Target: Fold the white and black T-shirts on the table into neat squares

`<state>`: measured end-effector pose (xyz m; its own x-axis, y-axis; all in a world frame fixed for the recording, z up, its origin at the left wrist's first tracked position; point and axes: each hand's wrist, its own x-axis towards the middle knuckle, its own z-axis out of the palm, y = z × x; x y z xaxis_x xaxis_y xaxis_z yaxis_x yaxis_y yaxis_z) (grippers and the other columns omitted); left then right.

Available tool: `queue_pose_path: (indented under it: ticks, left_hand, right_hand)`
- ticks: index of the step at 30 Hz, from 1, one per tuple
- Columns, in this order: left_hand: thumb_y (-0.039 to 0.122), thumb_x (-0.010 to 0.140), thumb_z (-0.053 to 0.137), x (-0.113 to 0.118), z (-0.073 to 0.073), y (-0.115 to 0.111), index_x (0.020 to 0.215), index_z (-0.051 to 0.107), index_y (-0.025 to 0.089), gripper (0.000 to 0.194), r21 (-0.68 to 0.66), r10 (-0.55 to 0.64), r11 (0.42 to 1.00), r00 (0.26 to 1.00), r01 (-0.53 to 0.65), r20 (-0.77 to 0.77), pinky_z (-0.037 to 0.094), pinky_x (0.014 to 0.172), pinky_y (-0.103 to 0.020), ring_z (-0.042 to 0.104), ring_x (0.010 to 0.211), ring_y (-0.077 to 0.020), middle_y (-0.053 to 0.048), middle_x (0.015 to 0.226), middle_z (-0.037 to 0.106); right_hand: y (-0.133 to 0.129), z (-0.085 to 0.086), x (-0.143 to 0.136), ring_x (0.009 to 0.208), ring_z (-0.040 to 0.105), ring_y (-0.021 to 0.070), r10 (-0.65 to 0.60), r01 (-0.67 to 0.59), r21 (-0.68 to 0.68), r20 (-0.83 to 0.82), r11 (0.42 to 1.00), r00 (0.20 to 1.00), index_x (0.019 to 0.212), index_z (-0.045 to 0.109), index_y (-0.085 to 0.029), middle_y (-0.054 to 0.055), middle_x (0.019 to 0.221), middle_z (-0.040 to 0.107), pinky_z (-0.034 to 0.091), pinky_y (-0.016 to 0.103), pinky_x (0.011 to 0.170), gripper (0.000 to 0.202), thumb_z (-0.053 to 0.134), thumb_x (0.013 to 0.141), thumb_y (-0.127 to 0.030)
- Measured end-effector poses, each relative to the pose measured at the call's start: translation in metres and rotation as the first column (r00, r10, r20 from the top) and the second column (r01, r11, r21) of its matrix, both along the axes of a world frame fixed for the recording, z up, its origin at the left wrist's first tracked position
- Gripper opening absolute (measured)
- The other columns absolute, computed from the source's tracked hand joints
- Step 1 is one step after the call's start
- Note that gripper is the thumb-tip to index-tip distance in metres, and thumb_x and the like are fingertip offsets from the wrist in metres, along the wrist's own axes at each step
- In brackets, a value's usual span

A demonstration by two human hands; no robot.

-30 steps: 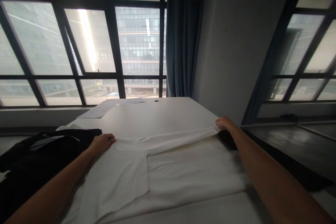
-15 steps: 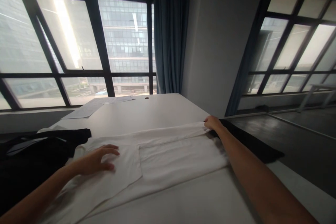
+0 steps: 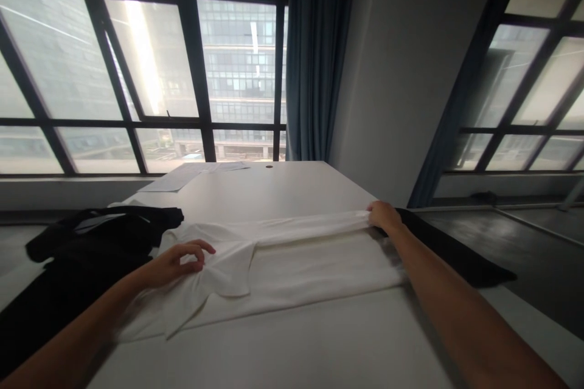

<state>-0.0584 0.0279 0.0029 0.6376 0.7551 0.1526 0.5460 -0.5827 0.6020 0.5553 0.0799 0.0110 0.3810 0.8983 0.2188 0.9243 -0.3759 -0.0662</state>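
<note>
A white short-sleeved shirt lies stretched across the table with its far edge folded over. Toward the left end, my left hand pinches its cloth between thumb and fingers, and creases fan out from that grip. My right hand is closed on the far corner at the right end. A loose sleeve lies on top of the body, between the hands and nearer the left.
Black clothing is heaped at the left. Another black cloth lies past my right arm. Papers rest on the far left of the white table. Windows and a blue curtain stand behind.
My left hand has gone from spread fingers over the cloth to a pinch, pulling up creases there. My right hand keeps its hold. The view has turned slightly left.
</note>
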Motion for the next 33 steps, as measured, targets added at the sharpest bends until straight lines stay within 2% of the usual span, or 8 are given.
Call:
queue_pose_path:
  ticks: [3,6,12,15,18,26,30,33]
  left_hand:
    - [0.064,0.086,0.052,-0.003,-0.007,0.003,0.083,0.066,0.021,0.046,-0.014,-0.011,1.000,1.000,0.011,-0.012,0.044,0.102,-0.034,0.060,0.113,-0.0244,-0.009,0.124,0.067]
    - [0.065,0.091,0.039,0.003,-0.014,0.016,0.097,0.070,0.021,0.054,0.074,0.119,0.991,0.990,-0.114,-0.070,0.042,0.106,-0.036,0.058,0.119,-0.0253,-0.010,0.129,0.065]
    - [0.057,0.094,0.027,0.019,-0.024,0.061,0.143,0.051,0.019,0.066,0.198,0.392,0.920,0.771,-0.339,-0.502,0.029,0.115,-0.047,0.040,0.140,-0.0305,-0.012,0.151,0.047]
    - [0.059,0.095,0.021,0.019,-0.030,0.080,0.154,0.031,0.016,0.075,0.194,0.414,0.906,0.688,-0.377,-0.596,0.019,0.118,-0.052,0.023,0.148,-0.0325,-0.012,0.161,0.027]
    - [0.061,0.095,0.016,0.016,-0.035,0.101,0.157,0.022,0.016,0.077,0.213,0.410,0.910,0.701,-0.355,-0.583,0.013,0.119,-0.052,0.014,0.151,-0.0311,-0.009,0.164,0.016]
    - [0.056,0.098,0.020,0.014,-0.029,0.160,0.154,0.031,0.027,0.065,0.261,0.375,0.926,0.730,-0.272,-0.572,0.016,0.118,-0.047,0.017,0.150,-0.0245,-0.005,0.163,0.023]
    - [0.042,0.097,0.035,0.044,-0.010,0.156,0.148,0.044,0.024,0.055,0.315,0.432,0.901,0.683,-0.298,-0.589,0.014,0.115,-0.059,0.018,0.149,-0.0326,-0.009,0.160,0.030]
    - [0.038,0.097,0.034,0.082,-0.014,0.120,0.149,0.042,0.027,0.053,0.318,0.423,0.904,0.703,-0.285,-0.572,0.021,0.109,-0.067,0.021,0.148,-0.0367,-0.009,0.162,0.027]
  right_hand:
    - [-0.006,-0.002,-0.016,0.111,0.063,0.0318,0.021,-0.012,-0.059,0.152,0.998,0.988,0.109,0.074,-0.011,0.022,0.117,0.067,0.048,0.041,0.091,0.035,0.052,0.081,-0.008]
    - [-0.004,-0.003,-0.045,0.117,0.059,0.0340,0.110,-0.096,-0.074,0.209,0.993,0.972,0.116,0.070,-0.012,0.022,0.123,0.063,0.044,0.047,0.096,0.036,0.048,0.089,-0.016]
    - [0.008,-0.020,-0.119,0.143,0.032,0.0315,0.386,-0.412,-0.266,-0.147,0.871,0.911,0.151,0.038,-0.018,0.015,0.157,0.034,0.027,0.044,0.115,0.066,0.036,0.096,-0.055]
    - [0.009,-0.032,-0.139,0.150,0.010,0.0368,0.293,-0.344,-0.362,-0.189,0.867,0.937,0.158,0.020,-0.026,0.009,0.165,0.011,0.017,0.060,0.115,0.076,0.025,0.094,-0.067]
    - [0.017,-0.040,-0.141,0.151,0.004,0.0353,0.248,-0.296,-0.361,-0.173,0.885,0.953,0.158,0.015,-0.028,0.006,0.166,0.006,0.012,0.063,0.115,0.076,0.018,0.094,-0.068]
    - [0.042,-0.054,-0.144,0.151,0.007,0.0337,0.174,-0.198,-0.287,-0.107,0.937,0.979,0.158,0.017,-0.029,0.004,0.166,0.009,0.011,0.062,0.115,0.074,0.013,0.094,-0.067]
    - [0.040,-0.054,-0.147,0.151,0.005,0.0336,0.137,-0.171,-0.297,-0.131,0.940,0.982,0.158,0.015,-0.029,0.004,0.166,0.006,0.010,0.062,0.115,0.076,0.012,0.093,-0.069]
    - [0.040,-0.053,-0.148,0.151,0.003,0.0337,0.119,-0.161,-0.305,-0.152,0.939,0.981,0.158,0.014,-0.030,0.004,0.166,0.005,0.009,0.063,0.114,0.077,0.013,0.093,-0.070]
